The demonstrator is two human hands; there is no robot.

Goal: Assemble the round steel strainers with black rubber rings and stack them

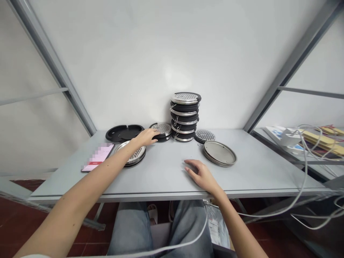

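My faded blue jeans (131,229), both forearms (88,184) bare, a sliver of white sleeve (34,256) at the left, a pale shoe (153,212)

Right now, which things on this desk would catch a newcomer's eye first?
The tall stack of black and silver discs stands out first, rising against the back wall. Next comes the pink-screened phone near the desk's left end, then the plain metal plates to the right, beyond the open right hand.
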